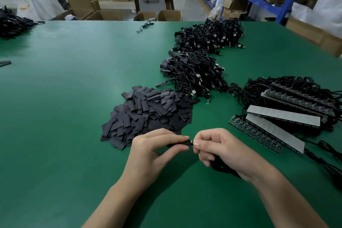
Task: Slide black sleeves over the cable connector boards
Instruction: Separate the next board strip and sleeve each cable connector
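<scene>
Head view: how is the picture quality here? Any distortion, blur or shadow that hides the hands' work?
Head view: wide-angle bowing curves the green table edge; the far shelving is soft and smeared; even overhead light, no glare; soft shadows under both forearms; the left hand and right hand are sharp, though the black sleeve in their grip reads as a dark, detail-poor shape.

The table [74, 98] fills most of the frame; the pile of sleeves [148, 114] lies at centre, just above the left hand [153, 150] and right hand [220, 148], which meet fingertip to fingertip at lower centre; a heap of cables [194, 76] touches the pile's upper right edge; a second cable heap [211, 35] sits farther up; the stacked board strips [283, 116] lie on tangled cables at right; another cable heap [13, 24] occupies the upper left edge; cardboard boxes [166, 15] stand beyond the table's far edge.
</scene>
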A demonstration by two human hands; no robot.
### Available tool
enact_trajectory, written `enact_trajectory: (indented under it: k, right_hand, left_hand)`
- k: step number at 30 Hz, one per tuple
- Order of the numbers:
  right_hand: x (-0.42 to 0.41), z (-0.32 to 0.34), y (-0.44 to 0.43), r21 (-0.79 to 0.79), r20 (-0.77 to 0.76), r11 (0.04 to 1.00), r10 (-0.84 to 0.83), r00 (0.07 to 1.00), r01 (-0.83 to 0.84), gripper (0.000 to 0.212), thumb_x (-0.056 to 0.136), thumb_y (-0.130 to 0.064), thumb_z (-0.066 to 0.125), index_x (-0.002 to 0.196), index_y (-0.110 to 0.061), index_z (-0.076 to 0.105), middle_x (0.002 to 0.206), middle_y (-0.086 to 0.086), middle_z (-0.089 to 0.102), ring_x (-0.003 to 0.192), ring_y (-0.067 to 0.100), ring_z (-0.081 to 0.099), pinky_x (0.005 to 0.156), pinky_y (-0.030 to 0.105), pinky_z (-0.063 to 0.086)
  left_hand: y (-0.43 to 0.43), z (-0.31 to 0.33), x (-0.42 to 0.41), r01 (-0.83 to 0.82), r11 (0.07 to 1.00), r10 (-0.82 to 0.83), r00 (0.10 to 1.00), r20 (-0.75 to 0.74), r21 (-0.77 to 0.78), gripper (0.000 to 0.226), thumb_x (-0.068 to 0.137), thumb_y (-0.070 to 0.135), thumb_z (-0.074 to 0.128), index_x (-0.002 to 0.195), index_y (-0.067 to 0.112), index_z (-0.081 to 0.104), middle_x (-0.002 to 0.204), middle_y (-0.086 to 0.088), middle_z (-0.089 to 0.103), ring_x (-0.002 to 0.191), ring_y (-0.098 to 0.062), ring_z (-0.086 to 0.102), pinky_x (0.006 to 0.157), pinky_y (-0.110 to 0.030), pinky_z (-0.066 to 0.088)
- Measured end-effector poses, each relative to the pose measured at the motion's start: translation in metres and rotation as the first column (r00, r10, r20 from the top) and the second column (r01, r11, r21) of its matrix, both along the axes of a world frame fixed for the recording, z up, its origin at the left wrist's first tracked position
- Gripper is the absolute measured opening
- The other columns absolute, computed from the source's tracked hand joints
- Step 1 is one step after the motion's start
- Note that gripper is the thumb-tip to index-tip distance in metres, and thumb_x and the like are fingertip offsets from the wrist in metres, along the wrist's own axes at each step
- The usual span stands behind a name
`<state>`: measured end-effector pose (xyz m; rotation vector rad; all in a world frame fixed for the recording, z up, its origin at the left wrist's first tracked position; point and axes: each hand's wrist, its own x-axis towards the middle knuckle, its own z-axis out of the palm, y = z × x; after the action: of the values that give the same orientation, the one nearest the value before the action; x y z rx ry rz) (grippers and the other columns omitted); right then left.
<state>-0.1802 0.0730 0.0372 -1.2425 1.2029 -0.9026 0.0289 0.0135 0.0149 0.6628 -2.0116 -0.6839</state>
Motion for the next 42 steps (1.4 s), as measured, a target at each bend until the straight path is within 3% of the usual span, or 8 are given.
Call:
enact_trajectory:
  k: [9,17,20,26,29,34,39,42]
  right_hand:
    - [-0.001,0.002,0.006,0.039,0.017,0.999,0.003,1.0,-0.003,0.023,0.093,-0.029,0.059,0.072,-0.018,0.063,0.052,-0.005,0.039,0.055,0.013,0.05,0.063,0.019,0.044]
    - [0.009,-0.01,0.012,0.007,-0.073,0.995,-0.102,0.992,0.103,0.025,0.091,-0.036,0.057,0.068,-0.026,0.061,0.051,-0.01,0.047,0.057,0.012,0.048,0.063,0.024,0.039]
    - [0.011,-0.011,0.015,-0.032,-0.092,0.99,-0.137,0.986,0.135,0.025,0.091,-0.037,0.057,0.07,-0.026,0.063,0.052,-0.011,0.05,0.06,0.017,0.051,0.067,0.032,0.04]
    - [0.011,-0.014,0.018,-0.077,-0.239,0.993,-0.101,0.966,0.085,0.023,0.102,-0.029,0.057,0.082,-0.024,0.067,0.06,-0.008,0.058,0.061,0.009,0.054,0.066,0.031,0.044]
    - [0.011,-0.012,0.016,-0.069,-0.15,0.993,-0.106,0.983,0.096,0.023,0.099,-0.034,0.059,0.08,-0.028,0.069,0.06,-0.003,0.062,0.064,0.01,0.057,0.073,0.032,0.045]
    - [0.013,-0.013,0.014,-0.055,0.009,0.978,-0.204,0.979,0.204,0.021,0.094,-0.041,0.059,0.082,-0.029,0.072,0.063,0.001,0.067,0.069,0.013,0.062,0.08,0.032,0.044]
    - [0.017,-0.016,0.014,-0.038,0.017,0.978,-0.207,0.978,0.207,0.023,0.105,-0.031,0.059,0.088,-0.027,0.073,0.074,0.007,0.076,0.076,0.008,0.066,0.086,0.027,0.042]
    - [0.017,-0.018,0.014,-0.026,0.049,0.976,-0.215,0.975,0.217,0.022,0.102,-0.031,0.059,0.089,-0.019,0.072,0.076,0.01,0.077,0.078,0.009,0.068,0.084,0.018,0.045]
  left_hand:
    - [0.003,-0.002,-0.004,0.052,0.996,-0.048,0.997,-0.06,0.074,0.011,0.084,0.021,0.082,0.094,0.016,0.082,0.089,0.012,0.075,0.082,-0.009,0.073,0.076,-0.019,0.054]
    - [-0.003,-0.009,-0.002,0.045,0.986,-0.03,0.995,0.096,-0.16,0.016,0.09,0.026,0.081,0.099,0.013,0.081,0.096,0.008,0.074,0.088,-0.001,0.07,0.079,-0.02,0.056]
    - [-0.005,-0.01,-0.002,0.039,0.974,-0.018,0.995,0.096,-0.223,0.016,0.091,0.027,0.079,0.099,0.013,0.081,0.097,0.008,0.075,0.091,0.0,0.069,0.079,-0.021,0.057]
    - [-0.005,-0.009,-0.001,0.117,0.978,-0.094,0.986,0.137,-0.171,0.015,0.09,0.023,0.081,0.102,0.015,0.08,0.099,0.008,0.074,0.09,-0.003,0.071,0.076,-0.027,0.059]
    - [-0.003,-0.007,-0.002,0.07,0.991,-0.06,0.994,0.09,-0.113,0.02,0.086,0.025,0.083,0.104,0.014,0.081,0.101,0.009,0.075,0.094,-0.001,0.071,0.082,-0.024,0.058]
    - [0.002,-0.003,-0.005,-0.201,0.979,0.202,0.975,-0.093,0.025,0.029,0.077,0.022,0.085,0.105,0.017,0.08,0.099,0.01,0.076,0.089,-0.005,0.072,0.081,-0.017,0.055]
    - [0.005,-0.003,-0.009,-0.223,0.973,0.227,0.971,-0.079,0.062,0.026,0.081,0.022,0.081,0.106,0.017,0.081,0.097,0.011,0.077,0.088,-0.003,0.073,0.081,-0.016,0.055]
    - [0.005,-0.002,-0.011,-0.206,0.977,0.21,0.976,-0.066,0.06,0.028,0.081,0.021,0.079,0.109,0.017,0.08,0.097,0.01,0.077,0.086,-0.003,0.072,0.081,-0.015,0.054]
